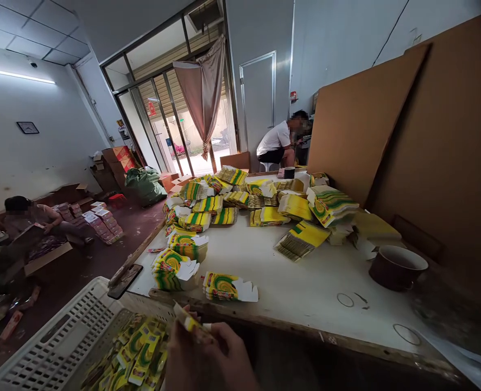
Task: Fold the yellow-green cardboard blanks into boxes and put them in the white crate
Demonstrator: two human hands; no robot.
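Observation:
Just beyond the table's front edge, a small yellow carton [191, 325] is held between my two hands, slightly blurred. My left hand [179, 347] grips it from the left side. Fingers of my right hand [229, 350] are closed on its right end. Below and to the left, a white plastic crate [71, 331] holds many small yellow-and-green cartons [145, 347]. On the table in front of me lies a stack of flat yellow carton blanks [224, 286] with white flaps. Another stack of blanks [175, 267] sits to its left.
Many more bundled blanks [240, 200] cover the back of the white table [240, 250]. A dark mug [397, 269] and rubber bands [345, 300] are at right; a phone [125, 281] lies at the left corner. Tall cardboard [358, 119] stands right. Two people sit farther off.

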